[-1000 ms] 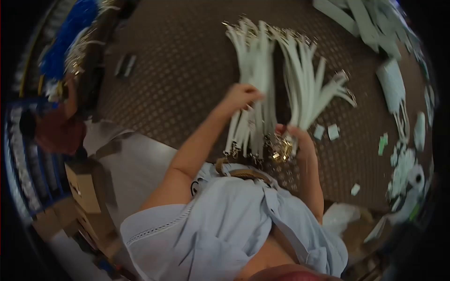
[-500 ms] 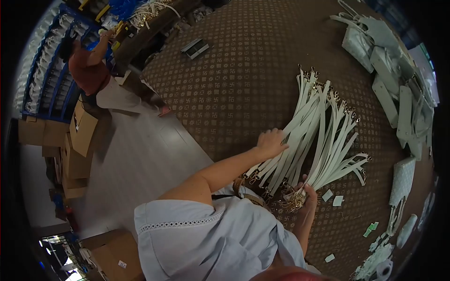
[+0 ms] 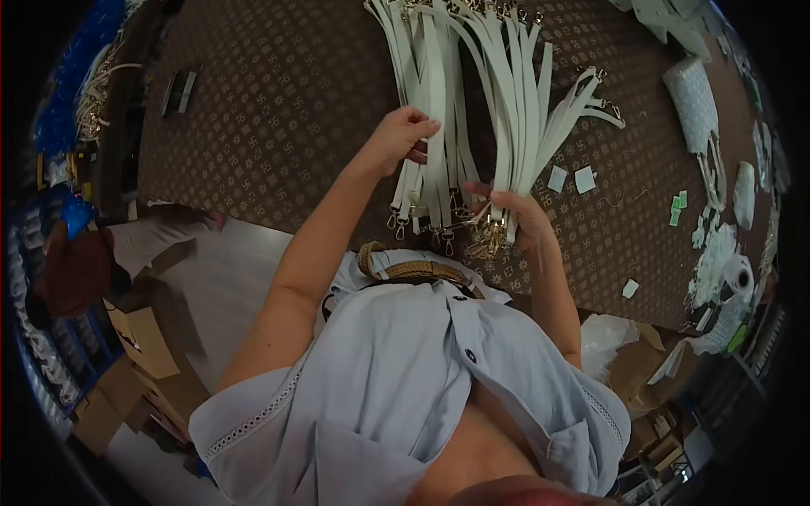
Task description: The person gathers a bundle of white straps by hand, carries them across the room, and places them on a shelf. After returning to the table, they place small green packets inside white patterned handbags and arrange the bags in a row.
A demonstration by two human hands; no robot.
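Observation:
Long white straps (image 3: 525,110) with gold-coloured metal clasps lie in a spread-out pile on the brown patterned tabletop. My left hand (image 3: 398,142) is at the left part of the pile, with thumb and fingers closed on the edge of a white strap (image 3: 436,84). The near ends of a bunch of straps are gripped in my right hand (image 3: 525,221), where gold clasps (image 3: 494,236) hang together below the fingers. More clasps (image 3: 445,240) dangle from straps between my hands, close to the table's near edge.
Two small pale squares (image 3: 585,179) lie right of the straps. Farther right are a quilted white bag (image 3: 693,101), green tags (image 3: 677,208) and white scraps (image 3: 717,261). A small metal object (image 3: 179,91) rests on the left. A co-worker (image 3: 80,270) and cardboard boxes (image 3: 143,337) are at far left.
My view has swung, so the straps now appear higher and farther left. My left hand, earlier laid over the pile, now pinches a strap edge. My right hand still grips its bunch.

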